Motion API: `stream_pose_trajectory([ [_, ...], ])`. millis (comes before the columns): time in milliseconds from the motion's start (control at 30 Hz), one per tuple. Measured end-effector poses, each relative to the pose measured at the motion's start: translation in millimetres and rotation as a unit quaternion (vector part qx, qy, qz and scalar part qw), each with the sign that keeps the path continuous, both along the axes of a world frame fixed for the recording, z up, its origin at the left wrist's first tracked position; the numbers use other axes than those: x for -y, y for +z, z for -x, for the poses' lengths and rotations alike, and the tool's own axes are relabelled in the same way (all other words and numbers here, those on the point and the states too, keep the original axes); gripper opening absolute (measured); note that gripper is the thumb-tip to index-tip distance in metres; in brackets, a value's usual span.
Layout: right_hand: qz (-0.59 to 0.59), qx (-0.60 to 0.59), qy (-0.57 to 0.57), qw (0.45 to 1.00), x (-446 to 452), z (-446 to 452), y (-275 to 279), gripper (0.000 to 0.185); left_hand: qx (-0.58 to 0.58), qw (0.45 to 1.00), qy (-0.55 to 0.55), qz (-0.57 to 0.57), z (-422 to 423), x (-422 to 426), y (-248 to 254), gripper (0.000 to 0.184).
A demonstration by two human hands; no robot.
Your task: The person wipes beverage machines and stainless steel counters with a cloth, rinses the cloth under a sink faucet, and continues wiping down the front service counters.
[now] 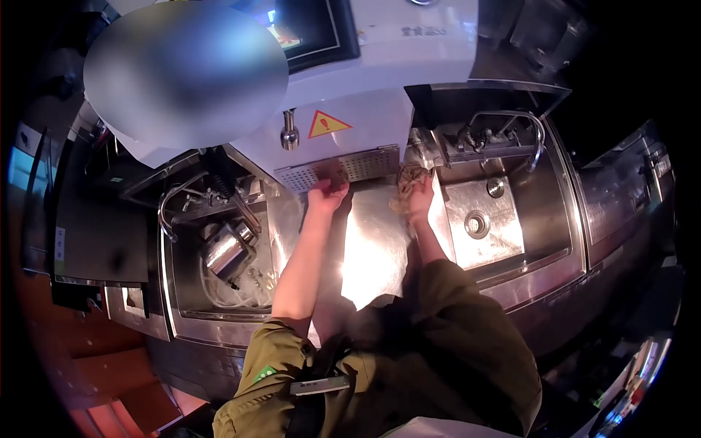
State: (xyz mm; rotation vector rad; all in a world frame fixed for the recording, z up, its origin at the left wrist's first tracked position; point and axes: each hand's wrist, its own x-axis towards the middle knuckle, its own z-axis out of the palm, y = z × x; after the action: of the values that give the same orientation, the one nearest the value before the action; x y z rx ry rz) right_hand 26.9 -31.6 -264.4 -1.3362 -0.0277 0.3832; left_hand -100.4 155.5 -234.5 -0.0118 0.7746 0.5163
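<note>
My left hand (328, 196) is at the front edge of a perforated metal tray (372, 164) at the base of a white machine (365, 117). Its fingers are curled at the tray, and the fingertips are partly hidden. To the right, my right hand (419, 198) holds a crumpled brown cloth (410, 177) beside the tray's right end. Beneath both arms lies a shiny steel counter (376, 248). A metal nozzle (290, 137) hangs from the machine, left of a yellow and red warning triangle (328, 124).
On the right is a steel sink (485, 248) with a drain and a curved faucet (539, 139). The left sink (186, 288) holds a metal pitcher (226, 248) and a coiled clear hose, under another faucet (164, 212). A dark screen sits on the machine's top.
</note>
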Motion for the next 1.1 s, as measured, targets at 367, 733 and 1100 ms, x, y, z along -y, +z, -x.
stream_pose_trajectory([
  [367,0.080,0.145,0.167,0.972,0,-3,-43,0.037,-0.155,0.934,0.017,-0.323,69,99,108,0.010],
  [733,0.066,0.050,0.283,0.956,7,14,67,0.025,-0.152,0.923,-0.042,-0.352,44,51,168,0.018],
  [1100,-0.377,-0.308,0.181,0.854,-14,23,105,0.027,-0.193,0.949,-0.093,-0.233,35,39,176,0.021],
])
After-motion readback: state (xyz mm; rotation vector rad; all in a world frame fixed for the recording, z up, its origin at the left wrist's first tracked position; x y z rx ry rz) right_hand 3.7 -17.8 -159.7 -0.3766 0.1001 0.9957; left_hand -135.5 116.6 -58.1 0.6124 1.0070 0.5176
